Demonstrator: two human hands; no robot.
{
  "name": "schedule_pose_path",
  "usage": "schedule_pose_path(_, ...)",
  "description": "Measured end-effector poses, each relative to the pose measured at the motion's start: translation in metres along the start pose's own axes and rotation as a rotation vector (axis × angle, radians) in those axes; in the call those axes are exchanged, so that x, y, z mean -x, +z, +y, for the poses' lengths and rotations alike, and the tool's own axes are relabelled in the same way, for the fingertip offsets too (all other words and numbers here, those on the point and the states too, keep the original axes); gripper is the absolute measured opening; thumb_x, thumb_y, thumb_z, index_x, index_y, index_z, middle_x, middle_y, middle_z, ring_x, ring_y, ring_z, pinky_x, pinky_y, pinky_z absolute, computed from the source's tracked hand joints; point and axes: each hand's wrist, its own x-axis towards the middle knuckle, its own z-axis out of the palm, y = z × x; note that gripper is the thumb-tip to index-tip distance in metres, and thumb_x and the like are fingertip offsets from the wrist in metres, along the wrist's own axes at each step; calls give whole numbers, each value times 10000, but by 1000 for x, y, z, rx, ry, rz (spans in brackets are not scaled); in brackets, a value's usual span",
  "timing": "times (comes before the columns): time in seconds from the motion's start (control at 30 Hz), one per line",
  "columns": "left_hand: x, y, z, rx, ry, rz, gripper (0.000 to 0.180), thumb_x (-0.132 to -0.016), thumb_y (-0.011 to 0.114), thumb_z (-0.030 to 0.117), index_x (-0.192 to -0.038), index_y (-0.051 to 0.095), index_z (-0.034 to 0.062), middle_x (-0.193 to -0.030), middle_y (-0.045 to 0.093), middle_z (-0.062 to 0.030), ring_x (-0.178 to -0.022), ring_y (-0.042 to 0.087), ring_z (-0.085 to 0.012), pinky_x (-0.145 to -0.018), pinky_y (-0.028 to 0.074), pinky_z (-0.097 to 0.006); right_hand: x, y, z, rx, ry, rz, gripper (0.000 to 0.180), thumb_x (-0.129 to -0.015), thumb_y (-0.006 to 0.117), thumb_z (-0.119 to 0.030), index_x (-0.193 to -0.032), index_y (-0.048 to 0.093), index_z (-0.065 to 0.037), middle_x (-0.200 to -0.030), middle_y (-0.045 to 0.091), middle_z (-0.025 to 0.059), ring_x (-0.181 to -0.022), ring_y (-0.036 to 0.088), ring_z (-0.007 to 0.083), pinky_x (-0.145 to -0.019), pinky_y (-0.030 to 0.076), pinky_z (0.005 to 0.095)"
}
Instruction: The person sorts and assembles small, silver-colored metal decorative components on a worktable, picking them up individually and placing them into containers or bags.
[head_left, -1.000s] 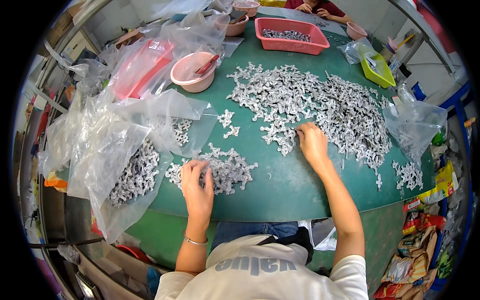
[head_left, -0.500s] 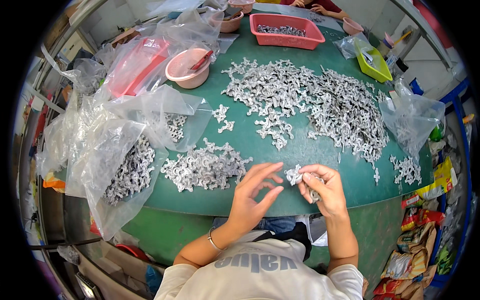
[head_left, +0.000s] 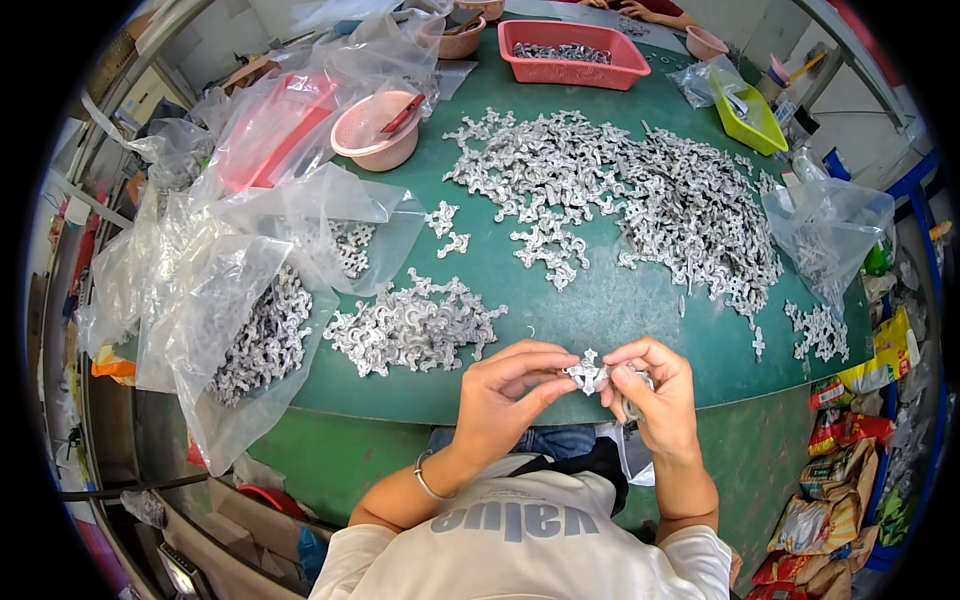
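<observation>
Between my two hands, over the near edge of the green table [head_left: 400, 402], is a small silver-grey cross-shaped metal casting [head_left: 588, 373]. My left hand [head_left: 510, 392] pinches its left arm between thumb and fingertips. My right hand [head_left: 648, 388] grips its right side, with more grey metal pieces [head_left: 632, 402] tucked in the curled fingers; how many is hidden. To the left of my left hand lies a heap of similar castings [head_left: 415, 328]. A much larger pile of castings [head_left: 690, 215] spreads beyond both hands.
Clear plastic bags [head_left: 190, 310] with castings cover the left side; another bag [head_left: 830, 235] lies at right. A pink basket [head_left: 378, 150] holds a red-handled tool. Farther back stand a red tray [head_left: 575, 72] of metal parts and a yellow-green tray [head_left: 750, 125]. Another person's hand [head_left: 637, 10] shows at the far edge.
My left hand has moved right and its open fingers have closed on the casting held by my right hand. The casting has turned and now faces up as a cross.
</observation>
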Motion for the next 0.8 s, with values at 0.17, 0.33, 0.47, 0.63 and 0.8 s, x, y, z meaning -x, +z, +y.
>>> schedule_pose_path(0.17, 0, 0, 4, 30, -26, -3, 212, -735, 602, -91, -945, 604, -61, -970, 558, -127, -877, 575, -171, -778, 503, -271, 2, 1, 2, -35, -10, -10, 126, -829, 547, -30, -942, 552, 27, -777, 617, 125, -592, 527, 76, -456, 386, 173)
schedule_pose_path(0.33, 1, 0, 4, 32, 22, -12, 214, -736, 597, -97, -947, 603, -62, -970, 556, -133, -880, 575, -177, -778, 501, -275, 4, 0, 7, 34, -77, 7, 141, -808, 570, -11, -941, 544, 28, -798, 613, 116, -582, 525, 71, -463, 386, 175)
schedule_pose_path(0.47, 2, -2, 6, -13, 56, -57, 201, -747, 586, -103, -947, 575, -96, -974, 538, -173, -883, 576, -214, -785, 505, -299, 7, 3, 6, 79, -94, 33, 150, -794, 590, -7, -932, 542, 27, -816, 609, 107, -584, 529, 69, -465, 389, 175)
schedule_pose_path(0.63, 1, -1, 10, -5, 84, -78, 202, -749, 577, -112, -950, 571, -103, -971, 536, -178, -879, 575, -220, -794, 501, -307, 9, 4, 5, 115, -94, 53, 155, -788, 599, -6, -929, 541, 28, -802, 613, 102, -596, 540, 70, -466, 392, 175)
schedule_pose_path(0.8, 2, -2, 7, 52, 32, -39, 184, -747, 594, -87, -929, 593, -66, -959, 555, -131, -855, 572, -164, -753, 493, -264, 7, 7, 6, 119, -126, 55, 108, -818, 577, -49, -897, 553, 21, -747, 614, 89, -579, 535, 67, -452, 381, 173)
